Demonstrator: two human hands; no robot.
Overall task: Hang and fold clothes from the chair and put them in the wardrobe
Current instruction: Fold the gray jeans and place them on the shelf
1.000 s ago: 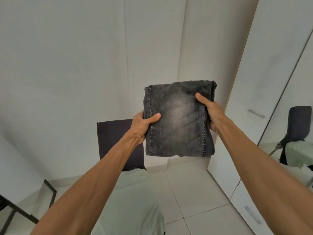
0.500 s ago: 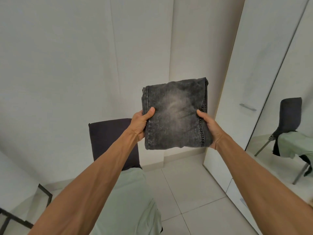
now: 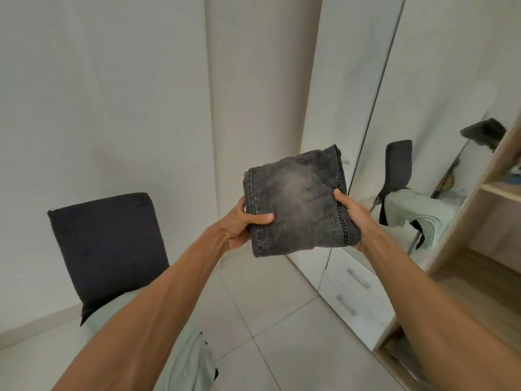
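A folded pair of dark grey washed jeans (image 3: 296,201) is held up in front of me, tilted slightly. My left hand (image 3: 242,224) grips its left edge with the thumb across the front. My right hand (image 3: 352,215) grips its right edge along the seam. At the lower left stands a dark chair (image 3: 107,244) with a pale green garment (image 3: 186,362) lying over its seat, partly hidden by my left forearm. The open wardrobe (image 3: 496,249) with wooden shelves is at the right edge.
A mirrored door (image 3: 439,114) to the right of the jeans reflects the chair and the green garment. Below it are two white drawers (image 3: 355,294) with metal handles. White walls stand behind, pale floor tiles (image 3: 267,311) below.
The view has swung to the right, bringing the open wardrobe shelves into sight. The jeans have moved lower and rightward, and my right hand's grip has slid down their right edge.
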